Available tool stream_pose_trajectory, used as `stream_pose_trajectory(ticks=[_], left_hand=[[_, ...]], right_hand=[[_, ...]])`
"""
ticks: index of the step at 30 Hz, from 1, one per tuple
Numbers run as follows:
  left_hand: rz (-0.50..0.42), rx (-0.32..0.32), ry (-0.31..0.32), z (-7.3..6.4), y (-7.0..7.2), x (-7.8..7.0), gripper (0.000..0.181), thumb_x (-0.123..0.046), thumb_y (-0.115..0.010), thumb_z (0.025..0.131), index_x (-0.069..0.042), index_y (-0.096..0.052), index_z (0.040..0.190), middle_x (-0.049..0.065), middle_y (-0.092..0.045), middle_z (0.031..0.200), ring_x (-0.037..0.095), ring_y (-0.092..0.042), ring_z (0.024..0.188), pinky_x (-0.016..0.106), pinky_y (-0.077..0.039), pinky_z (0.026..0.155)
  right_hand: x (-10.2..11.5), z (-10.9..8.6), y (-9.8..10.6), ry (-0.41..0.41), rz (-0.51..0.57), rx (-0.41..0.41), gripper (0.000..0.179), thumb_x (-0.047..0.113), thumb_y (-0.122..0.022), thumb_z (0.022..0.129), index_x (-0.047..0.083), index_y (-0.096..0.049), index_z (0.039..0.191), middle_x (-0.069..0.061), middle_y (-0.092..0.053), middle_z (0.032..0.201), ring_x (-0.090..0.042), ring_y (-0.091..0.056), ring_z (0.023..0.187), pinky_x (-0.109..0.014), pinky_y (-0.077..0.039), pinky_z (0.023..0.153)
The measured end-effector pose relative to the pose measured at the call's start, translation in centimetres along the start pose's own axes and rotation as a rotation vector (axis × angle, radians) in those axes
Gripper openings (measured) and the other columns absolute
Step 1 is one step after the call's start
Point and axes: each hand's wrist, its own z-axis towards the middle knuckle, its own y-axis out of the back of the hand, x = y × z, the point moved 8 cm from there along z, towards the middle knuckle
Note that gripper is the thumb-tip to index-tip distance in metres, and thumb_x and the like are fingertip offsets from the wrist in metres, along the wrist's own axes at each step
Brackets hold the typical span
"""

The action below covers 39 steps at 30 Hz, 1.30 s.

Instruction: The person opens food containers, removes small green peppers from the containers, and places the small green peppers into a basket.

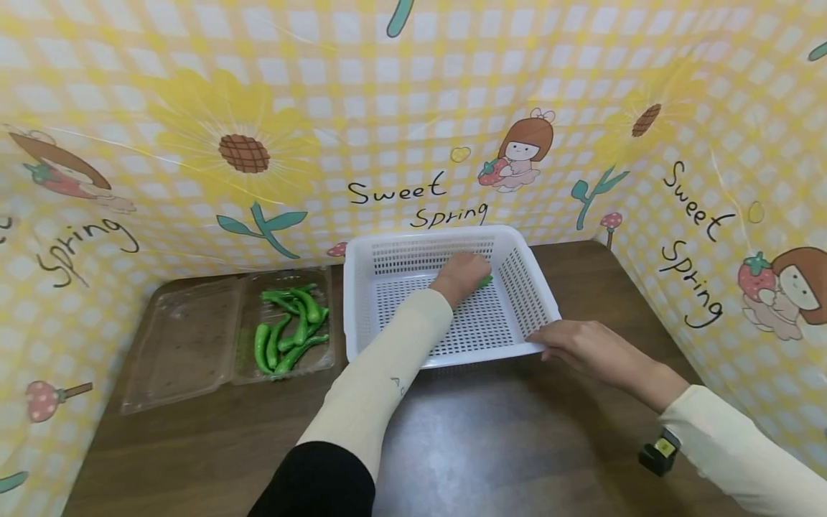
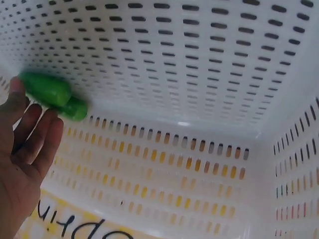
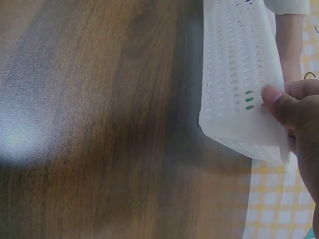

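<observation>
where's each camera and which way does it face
Head: on the head, facing forward and down at the basket; both arms, left hand and right hand show.
Left wrist: on that wrist, facing into the basket at green peppers; left hand shows.
Right wrist: on that wrist, facing table and basket's outside; right hand and left arm show.
Head and right wrist share the right hand gripping the basket.
</observation>
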Motion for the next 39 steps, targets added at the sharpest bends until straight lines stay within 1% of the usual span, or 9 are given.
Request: stream_pose_trajectory(ticks=[3, 6, 12, 16, 19, 22, 25, 32, 39], left_hand=[[0.023, -0.008, 0.018, -1.3, 1.5, 0.9, 0.012, -0.012, -0.063, 0.099, -0.019, -0.073, 0.096, -0.003, -0.073, 0.103, 0.013, -0.061, 0.088, 0.029, -0.055, 0.086], [0.041, -0.032, 0.022, -3.9, 4.1, 2.1, 0.019, -0.009, -0.065, 0.097, -0.017, -0.072, 0.112, 0.002, -0.071, 0.114, 0.017, -0.064, 0.102, 0.035, -0.056, 0.095], [-0.044, -0.154, 0.050, -13.0, 8.0, 7.1, 0.041, 0.007, -0.063, 0.092, -0.009, -0.065, 0.129, 0.010, -0.068, 0.119, 0.025, -0.065, 0.107, 0.037, -0.058, 0.089], [-0.130, -0.157, 0.161, -19.3, 7.3, 13.3, 0.043, 0.013, -0.060, 0.090, -0.002, -0.064, 0.130, 0.019, -0.067, 0.120, 0.033, -0.066, 0.108, 0.041, -0.060, 0.086], [-0.195, -0.090, 0.257, -23.6, 5.4, 17.7, 0.036, 0.012, -0.055, 0.095, 0.001, -0.064, 0.128, 0.021, -0.067, 0.120, 0.035, -0.067, 0.108, 0.043, -0.060, 0.082], [-0.232, 0.007, 0.302, -27.4, 2.9, 20.2, 0.030, 0.010, -0.055, 0.097, 0.005, -0.065, 0.125, 0.024, -0.068, 0.120, 0.038, -0.068, 0.107, 0.044, -0.061, 0.079], [-0.228, 0.080, 0.320, -30.3, 0.8, 21.2, 0.027, 0.009, -0.058, 0.097, 0.006, -0.066, 0.123, 0.025, -0.068, 0.120, 0.038, -0.068, 0.106, 0.042, -0.061, 0.075], [-0.230, 0.038, 0.296, -32.0, -0.4, 20.1, 0.019, 0.005, -0.051, 0.101, 0.006, -0.069, 0.108, 0.019, -0.068, 0.097, 0.028, -0.065, 0.079, 0.032, -0.047, 0.057], [-0.169, 0.082, 0.181, -31.9, -1.7, 18.2, 0.020, 0.016, -0.060, 0.092, 0.003, -0.071, 0.103, 0.018, -0.065, 0.100, 0.024, -0.059, 0.080, 0.033, -0.042, 0.061]], right_hand=[[0.3, 0.3, 0.1, 0.014, 0.000, -0.002, 0.036, 0.019, -0.082, 0.086, 0.016, -0.074, 0.121, 0.001, -0.076, 0.117, -0.016, -0.074, 0.107, -0.034, -0.063, 0.084], [0.5, 0.3, 0.2, 0.021, -0.007, -0.015, 0.037, 0.017, -0.083, 0.084, 0.017, -0.074, 0.120, 0.001, -0.077, 0.115, -0.016, -0.074, 0.104, -0.034, -0.063, 0.082], [0.5, -0.4, 0.7, 0.026, -0.016, -0.055, 0.038, 0.016, -0.084, 0.081, 0.017, -0.074, 0.118, 0.004, -0.077, 0.112, -0.015, -0.074, 0.101, -0.035, -0.063, 0.079], [0.7, -0.7, 1.1, 0.049, -0.013, -0.095, 0.043, 0.011, -0.087, 0.075, 0.016, -0.075, 0.116, 0.004, -0.077, 0.110, -0.016, -0.075, 0.098, -0.033, -0.062, 0.078], [1.1, -0.6, 1.1, 0.074, -0.013, -0.118, 0.047, 0.008, -0.087, 0.072, 0.016, -0.075, 0.117, 0.004, -0.077, 0.111, -0.016, -0.075, 0.097, -0.031, -0.061, 0.078], [1.4, -0.4, 1.0, 0.091, -0.009, -0.132, 0.047, 0.007, -0.087, 0.072, 0.016, -0.075, 0.118, 0.004, -0.077, 0.111, -0.017, -0.075, 0.096, -0.028, -0.060, 0.079], [1.6, -0.1, 0.8, 0.098, -0.003, -0.139, 0.046, 0.008, -0.086, 0.073, 0.015, -0.075, 0.118, 0.005, -0.077, 0.112, -0.016, -0.075, 0.096, -0.027, -0.059, 0.080], [1.3, -0.4, 1.0, 0.080, -0.004, -0.152, 0.048, 0.008, -0.088, 0.071, 0.016, -0.076, 0.116, 0.005, -0.077, 0.111, -0.016, -0.075, 0.094, -0.024, -0.058, 0.080], [1.3, -0.4, 0.8, 0.078, 0.006, -0.147, 0.047, 0.009, -0.087, 0.071, 0.016, -0.076, 0.117, 0.006, -0.077, 0.111, -0.016, -0.075, 0.096, -0.012, -0.053, 0.088]])
